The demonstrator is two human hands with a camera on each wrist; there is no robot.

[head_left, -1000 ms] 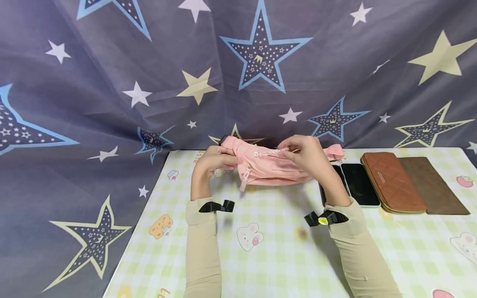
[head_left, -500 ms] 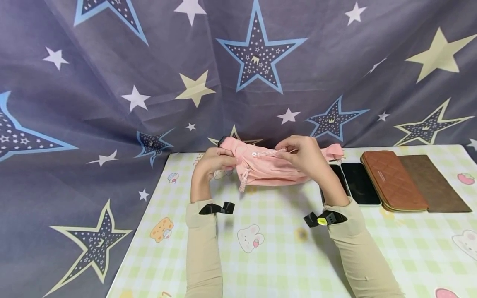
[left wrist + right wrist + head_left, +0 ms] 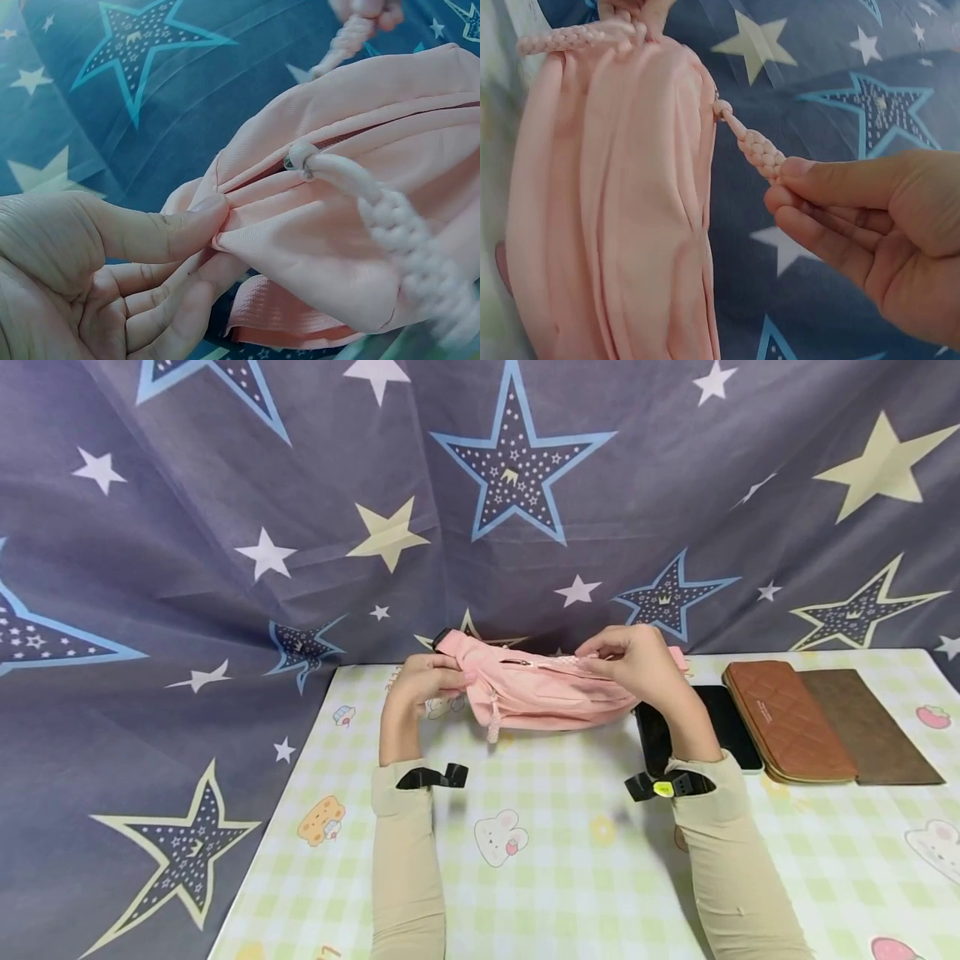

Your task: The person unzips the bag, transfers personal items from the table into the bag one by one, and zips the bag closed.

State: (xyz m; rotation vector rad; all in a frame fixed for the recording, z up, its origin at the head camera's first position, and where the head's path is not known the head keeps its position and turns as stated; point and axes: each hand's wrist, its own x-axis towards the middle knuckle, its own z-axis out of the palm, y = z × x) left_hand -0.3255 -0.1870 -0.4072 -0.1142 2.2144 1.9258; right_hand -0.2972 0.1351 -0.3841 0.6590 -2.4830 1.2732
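A pink waist bag (image 3: pixel 555 702) is held up near the back of the table. My left hand (image 3: pixel 423 681) pinches its left end, thumb on the fabric beside the front pocket's zipper, as the left wrist view shows. My right hand (image 3: pixel 637 664) pinches the braided zipper pull (image 3: pixel 761 154) of the top zipper between thumb and fingers. A short dark slit (image 3: pixel 516 662) shows in the top zipper, left of its slider. A second braided pull (image 3: pixel 405 240) hangs loose from the front zipper. The bag's black buckle (image 3: pixel 442 638) sticks up at the left.
Right of the bag lie two black-screened phones, one (image 3: pixel 654 743) partly behind my right forearm, the other (image 3: pixel 731 727) beside it. Farther right are a quilted brown wallet (image 3: pixel 795 722) and a flat dark brown piece (image 3: pixel 877 727). A star-patterned curtain (image 3: pixel 300 585) stands behind the table.
My right hand has moved right with the zipper pull. The top slider has slid right, and a dark slit has opened behind it. My left hand still holds the bag's left end.
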